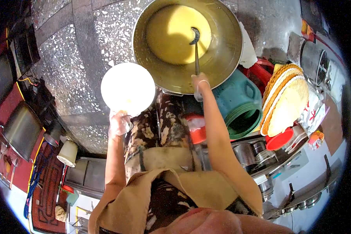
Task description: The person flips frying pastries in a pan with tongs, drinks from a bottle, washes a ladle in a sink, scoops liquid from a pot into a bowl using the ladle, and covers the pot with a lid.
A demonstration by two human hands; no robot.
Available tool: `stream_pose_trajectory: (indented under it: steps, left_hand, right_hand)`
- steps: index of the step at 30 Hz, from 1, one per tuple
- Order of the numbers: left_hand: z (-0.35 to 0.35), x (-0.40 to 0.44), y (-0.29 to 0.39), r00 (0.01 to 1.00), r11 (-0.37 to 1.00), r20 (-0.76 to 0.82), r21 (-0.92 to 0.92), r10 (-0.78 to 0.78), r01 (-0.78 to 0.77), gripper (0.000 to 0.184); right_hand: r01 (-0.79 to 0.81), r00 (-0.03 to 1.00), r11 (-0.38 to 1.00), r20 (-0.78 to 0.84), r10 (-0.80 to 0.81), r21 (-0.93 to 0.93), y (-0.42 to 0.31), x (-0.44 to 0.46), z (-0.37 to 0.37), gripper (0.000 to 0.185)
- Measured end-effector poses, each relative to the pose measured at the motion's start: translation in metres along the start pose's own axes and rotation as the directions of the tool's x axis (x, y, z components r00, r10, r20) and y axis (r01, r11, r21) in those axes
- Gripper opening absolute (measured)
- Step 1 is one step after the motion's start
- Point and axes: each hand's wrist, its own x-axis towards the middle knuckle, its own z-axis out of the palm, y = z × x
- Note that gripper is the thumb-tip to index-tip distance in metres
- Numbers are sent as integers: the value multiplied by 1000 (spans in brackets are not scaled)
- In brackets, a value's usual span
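Note:
A large metal pot [140, 50] stands on the floor in front of me, with a pale yellow liquid [163, 39] in its bottom. My right hand [200, 85], in a thin clear glove, is closed around the handle of a ladle [197, 58]. The ladle's dark curved head is over the liquid; whether it dips in is unclear. My left hand [120, 123], gloved too, grips the near edge of a round white dish [127, 87] left of the pot. The dish is overexposed, so its depth and contents cannot be made out.
A teal plastic drum [234, 99] with an open mouth lies right of the pot, near a red plastic item [263, 72]. Further right are woven round trays [286, 101] and a red lid [280, 139]. A cream bucket [68, 153] stands at left, by a metal counter [85, 173].

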Motion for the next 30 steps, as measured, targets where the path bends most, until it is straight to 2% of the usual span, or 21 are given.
stream_pose_trajectory:
  steps: [1, 2, 3, 4, 5, 7, 8, 10, 11, 14, 15, 18, 20, 22, 24, 28, 30]
  left_hand:
    - [2, -1, 1, 1000, 1000, 2, 2, 4, -4, 40]
    - [5, -2, 1, 1000, 1000, -11, -16, 0, 0, 43]
    - [10, -4, 2, 1000, 999, -23, -33, -4, 3, 45]
    - [18, -7, 4, 1000, 1000, -22, -29, 1, -2, 45]
    - [28, -9, 7, 999, 997, -15, -68, 36, -37, 46]
    - [29, -8, 8, 998, 993, 29, -106, 60, -57, 52]
    - [29, -6, 8, 997, 993, 33, -104, 66, -62, 52]
    - [35, -3, 10, 997, 989, 35, -133, 62, -57, 53]
    - [40, -4, 14, 999, 988, -16, -149, 34, -36, 51]
    - [53, 6, 19, 997, 993, 71, -117, 40, -32, 51]
    - [56, 9, 23, 995, 993, 92, -115, 35, -24, 50]
    - [66, 21, 27, 995, 999, 94, -43, 14, -10, 46]
    - [76, 28, 31, 984, 997, 161, -45, 76, -70, 51]
    - [84, 35, 35, 989, 998, 135, -5, 66, -66, 52]
    - [95, 39, 41, 981, 995, 174, 12, 91, -94, 51]
    - [126, 39, 57, 972, 985, 181, 48, 152, -163, 47]
    - [134, 44, 65, 977, 962, 181, 227, 114, -154, 41]
  right_hand:
    - [-131, 991, 952, 10, 134, 277, -3, 5, 7, 27]
    - [-128, 991, 951, 9, 131, 280, -4, 10, 11, 27]
    - [-178, 982, 860, 140, 126, 479, -8, 12, 13, 26]
    - [-246, 960, 723, 265, 89, 646, -10, 15, 16, 27]
    - [-240, 961, 720, 264, 82, 651, -12, 18, 18, 27]
    - [-264, 918, 550, 382, -110, 792, -10, 23, 24, 31]
    - [-259, 919, 547, 378, -115, 796, -7, 24, 26, 31]
    - [-316, 876, 404, 427, -223, 858, -2, 13, 27, 32]
    - [-247, 873, 438, 395, -286, 864, 2, 7, 26, 33]
    - [-261, 891, 476, 400, -217, 840, 5, -13, 23, 34]
    - [-236, 913, 464, 358, -195, 854, 5, -18, 25, 32]
    - [-241, 922, 436, 345, -177, 867, 6, -36, 20, 30]
    - [-195, 932, 449, 308, -192, 872, 7, -55, 13, 28]
    - [-147, 940, 462, 268, -209, 875, 6, -83, 1, 27]
    - [-159, 938, 478, 283, -201, 864, 7, -114, -16, 24]
    - [-92, 950, 419, 205, -233, 903, 12, -212, -63, 25]
    - [-47, 953, 388, 158, -260, 920, 18, -262, -85, 24]
